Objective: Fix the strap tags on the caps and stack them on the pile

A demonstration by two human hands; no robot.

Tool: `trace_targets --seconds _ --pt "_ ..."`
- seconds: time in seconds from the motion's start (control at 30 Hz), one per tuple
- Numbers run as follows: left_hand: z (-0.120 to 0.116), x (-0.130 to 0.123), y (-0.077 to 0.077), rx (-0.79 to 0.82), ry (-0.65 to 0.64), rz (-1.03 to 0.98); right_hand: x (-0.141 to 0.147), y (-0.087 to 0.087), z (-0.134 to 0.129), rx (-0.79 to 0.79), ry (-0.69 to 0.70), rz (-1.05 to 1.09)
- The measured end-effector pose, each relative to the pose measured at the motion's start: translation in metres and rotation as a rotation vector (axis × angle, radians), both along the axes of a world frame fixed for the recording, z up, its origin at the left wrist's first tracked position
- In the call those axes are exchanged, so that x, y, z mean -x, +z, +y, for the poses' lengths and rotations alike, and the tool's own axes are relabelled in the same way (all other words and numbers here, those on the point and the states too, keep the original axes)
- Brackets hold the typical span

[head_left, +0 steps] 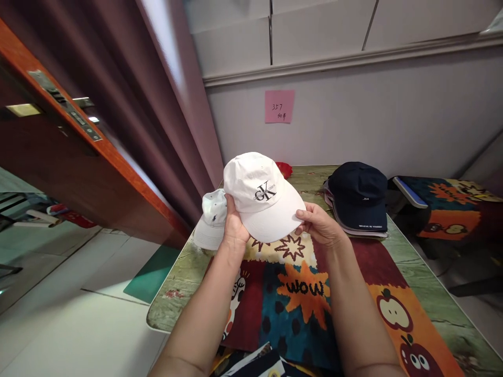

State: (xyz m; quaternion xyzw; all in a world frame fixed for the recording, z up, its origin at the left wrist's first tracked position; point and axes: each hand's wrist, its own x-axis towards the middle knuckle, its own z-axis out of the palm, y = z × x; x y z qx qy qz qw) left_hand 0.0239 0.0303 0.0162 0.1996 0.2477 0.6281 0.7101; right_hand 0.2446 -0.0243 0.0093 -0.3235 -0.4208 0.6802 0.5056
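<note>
A white baseball cap (251, 183) with a black CK logo is held up above the table, its brim pointing toward the lower right. My left hand (234, 225) grips the cap's left side near the base of the brim, with the thumb on the front. My right hand (317, 224) pinches the right edge of the brim between thumb and fingers. Just behind my left hand, a pale cap (212, 220) with a small dark emblem lies on the table's left edge. On the right sits a stack of caps, a navy cap (357, 191) on top.
A colourful printed mat (298, 335) covers part of the wood-patterned table (168, 309). Something red (283, 169) shows behind the held cap. A pink note (279, 106) is stuck to the wall. An orange-edged door (118, 178) and a purple curtain (173, 104) stand left.
</note>
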Motion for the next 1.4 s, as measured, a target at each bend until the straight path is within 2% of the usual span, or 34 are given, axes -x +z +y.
trace_targets --seconds 0.07,0.13,0.2,0.27,0.33,0.43,0.53,0.63,0.7,0.77,0.83,0.87,0.97,1.07,1.17,1.3,1.4 --pt "-0.003 -0.006 -0.014 0.015 -0.017 0.018 -0.002 0.003 0.0 -0.042 -0.026 0.01" --pt "-0.007 -0.01 -0.034 0.037 -0.05 0.103 -0.005 0.005 0.001 -0.105 -0.08 -0.03" --pt "-0.014 -0.013 -0.059 0.075 -0.109 0.283 -0.011 0.007 0.001 -0.184 -0.196 -0.09" --pt "-0.024 -0.014 -0.083 0.08 -0.175 0.568 -0.018 0.008 0.001 -0.263 -0.35 -0.116" --pt "-0.034 -0.014 -0.104 -0.023 -0.187 0.806 -0.026 0.008 0.001 -0.326 -0.517 -0.08" --pt "-0.046 -0.014 -0.121 -0.243 -0.158 0.961 -0.041 0.009 0.003 -0.363 -0.744 0.021" --pt "-0.048 -0.012 -0.123 -0.348 -0.19 1.031 -0.068 0.016 0.009 -0.394 -0.872 0.092" --pt "-0.046 -0.011 -0.12 -0.39 -0.193 1.092 -0.108 0.023 0.019 -0.431 -0.962 0.19" --pt "-0.045 -0.011 -0.12 -0.409 -0.186 1.109 -0.136 0.02 0.024 -0.373 -1.044 0.248" --pt "-0.045 -0.011 -0.122 -0.401 -0.185 1.099 -0.158 0.008 0.027 -0.183 -1.153 0.229" --pt "-0.044 -0.011 -0.125 -0.381 -0.189 1.085 -0.171 -0.013 0.026 0.075 -1.279 0.163" --pt "-0.044 -0.011 -0.127 -0.375 -0.192 1.081 -0.174 -0.025 0.025 0.154 -1.317 0.14" --pt "-0.043 -0.011 -0.131 -0.376 -0.198 1.074 -0.173 -0.057 0.019 0.254 -1.378 0.11" --pt "-0.041 -0.011 -0.133 -0.381 -0.203 1.066 -0.17 -0.075 0.017 0.285 -1.396 0.112" --pt "-0.041 -0.011 -0.133 -0.385 -0.204 1.063 -0.172 -0.073 0.021 0.273 -1.367 0.139" --pt "-0.041 -0.01 -0.132 -0.381 -0.207 1.055 -0.181 -0.055 0.026 0.17 -1.324 0.186" --pt "-0.041 -0.011 -0.132 -0.383 -0.204 1.052 -0.188 -0.048 0.027 0.183 -1.41 0.116"
